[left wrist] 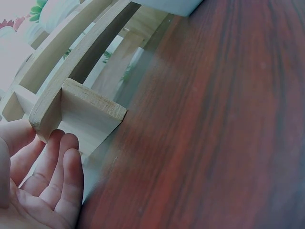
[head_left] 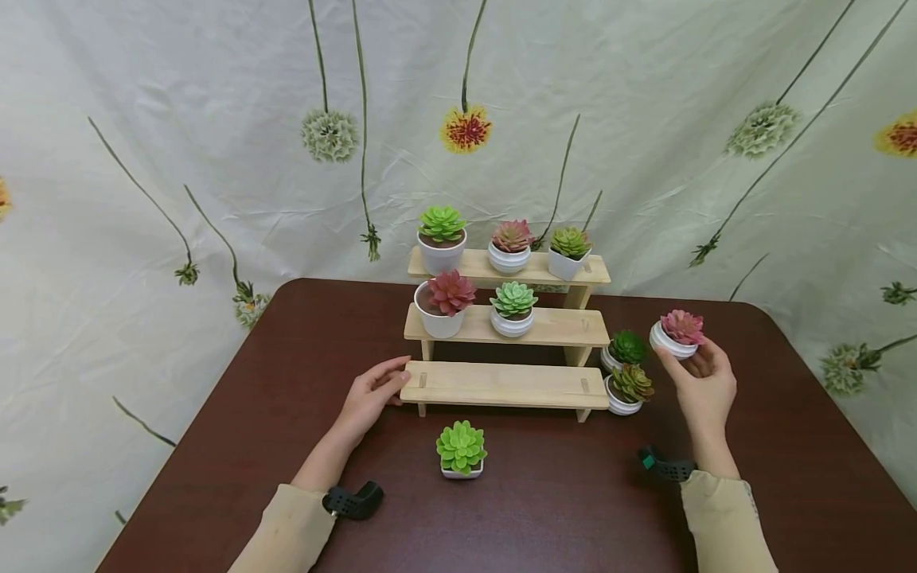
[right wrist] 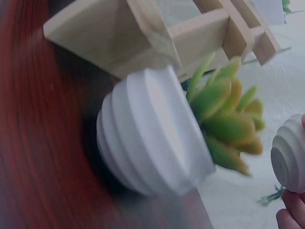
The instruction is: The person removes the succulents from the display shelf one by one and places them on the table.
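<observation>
My right hand point(head_left: 705, 386) holds a white ribbed pot with a pink succulent point(head_left: 677, 333), raised right of the wooden plant stand point(head_left: 501, 383). In the right wrist view this pot point(right wrist: 289, 152) shows its underside, fingertips against it. My left hand point(head_left: 372, 394) grips the left end of the stand's lowest shelf. The left wrist view shows the thumb at the board's end point(left wrist: 45, 117) and the fingers curled under it. Below my right hand, a pot with a yellow-green succulent point(head_left: 630, 386) and one with a dark green succulent point(head_left: 626, 348) stand beside the stand.
The top shelf bears a bright green succulent point(head_left: 442, 239), a pinkish one point(head_left: 511, 245) and a yellow-green one point(head_left: 569, 253). On the middle shelf are a dark red succulent point(head_left: 447, 302) and a pale green one point(head_left: 513, 309). A light green succulent point(head_left: 461, 448) stands in front on the table point(head_left: 559, 493).
</observation>
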A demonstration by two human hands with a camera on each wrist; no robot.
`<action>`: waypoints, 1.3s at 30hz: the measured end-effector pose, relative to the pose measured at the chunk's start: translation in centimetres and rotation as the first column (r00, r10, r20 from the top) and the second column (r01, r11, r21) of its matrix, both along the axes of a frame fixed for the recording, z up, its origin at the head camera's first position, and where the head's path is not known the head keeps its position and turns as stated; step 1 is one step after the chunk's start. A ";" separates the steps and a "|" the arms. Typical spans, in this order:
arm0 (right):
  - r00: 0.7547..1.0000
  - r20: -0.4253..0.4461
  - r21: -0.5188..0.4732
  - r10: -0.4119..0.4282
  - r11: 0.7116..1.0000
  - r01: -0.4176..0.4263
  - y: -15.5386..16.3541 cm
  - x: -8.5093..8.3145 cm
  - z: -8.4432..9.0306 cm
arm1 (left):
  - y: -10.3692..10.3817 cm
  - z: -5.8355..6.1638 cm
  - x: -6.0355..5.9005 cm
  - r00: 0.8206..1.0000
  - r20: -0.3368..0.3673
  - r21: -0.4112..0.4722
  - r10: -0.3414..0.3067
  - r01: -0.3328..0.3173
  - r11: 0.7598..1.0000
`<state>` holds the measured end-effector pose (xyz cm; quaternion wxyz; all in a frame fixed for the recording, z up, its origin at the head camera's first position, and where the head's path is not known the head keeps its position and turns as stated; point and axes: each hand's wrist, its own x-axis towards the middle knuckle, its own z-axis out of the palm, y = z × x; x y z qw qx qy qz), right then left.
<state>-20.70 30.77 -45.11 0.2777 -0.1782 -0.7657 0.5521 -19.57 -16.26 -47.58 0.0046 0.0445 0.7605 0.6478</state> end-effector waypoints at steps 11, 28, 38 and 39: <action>0.999 -0.018 -0.033 -0.027 0.999 0.026 -0.5 1.0 0.9 | -0.2 0.0 0.0 1.000 0.003 0.004 0.000 0.000 1.000; 0.981 0.193 -0.015 0.030 1.000 -0.027 0.2 0.8 -0.6 | 0.0 0.0 0.0 1.000 0.004 0.001 -0.005 0.005 1.000; 0.964 0.257 -0.006 0.067 0.998 -0.067 0.5 0.7 -1.4 | 0.0 0.0 0.0 1.000 0.005 0.002 -0.002 0.002 1.000; 0.964 0.255 -0.003 0.070 0.997 -0.072 0.5 0.7 -1.5 | 0.0 0.0 0.0 1.000 0.005 0.001 0.000 0.000 1.000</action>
